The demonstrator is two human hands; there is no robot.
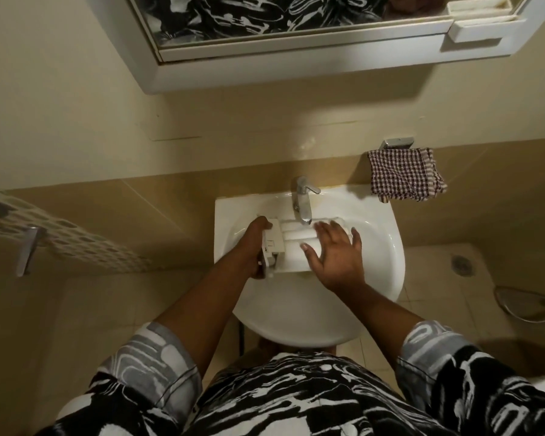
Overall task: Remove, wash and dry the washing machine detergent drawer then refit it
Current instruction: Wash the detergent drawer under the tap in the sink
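Evidently the left hand (255,245) is clamping the detergent drawer (291,245) under the tap (303,201), steadying it for the flat, spread right hand (335,254).

drawer (291,245): right end under right hand (334,259) | mirror (265,14): cut by top edge

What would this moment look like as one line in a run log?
stage: washing | left hand: grips detergent drawer front | right hand: rests flat on drawer | place: sink, under tap
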